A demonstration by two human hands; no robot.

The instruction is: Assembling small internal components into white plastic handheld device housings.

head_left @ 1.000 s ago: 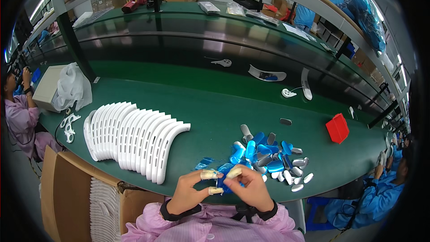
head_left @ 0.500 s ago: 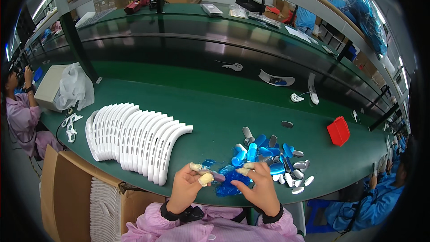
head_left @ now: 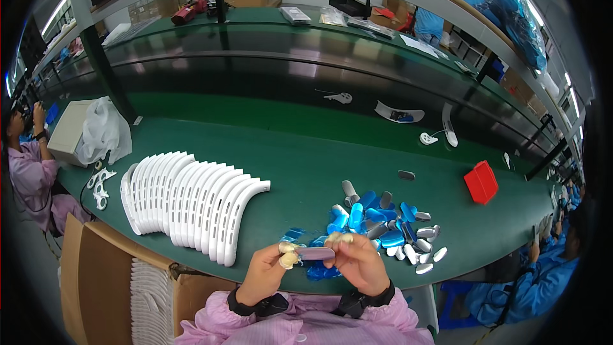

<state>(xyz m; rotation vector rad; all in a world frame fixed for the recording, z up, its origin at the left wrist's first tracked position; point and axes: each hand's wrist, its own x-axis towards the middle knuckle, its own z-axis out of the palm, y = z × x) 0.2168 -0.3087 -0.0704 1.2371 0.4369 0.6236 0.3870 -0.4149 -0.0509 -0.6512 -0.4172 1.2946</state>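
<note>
Between my two hands is a small oval grey metallic plate, held level above the bench's near edge. My left hand pinches its left end, with pale covers on the thumb and a fingertip. The fingers of my right hand, also with pale fingertip covers, are closed on the right end. Crumpled blue film lies beneath the plate, partly hidden by my hands. To the right is a loose heap of similar oval plates, some silver, others under blue film.
A row of curved white slotted parts stands left on the green bench. Farther right is a red bin. An open carton of white parts sits lower left. Co-workers sit at both sides.
My right hand has moved left from the blue film and closed on the plate's right end. The plate, still in my left hand, is now turned level.
</note>
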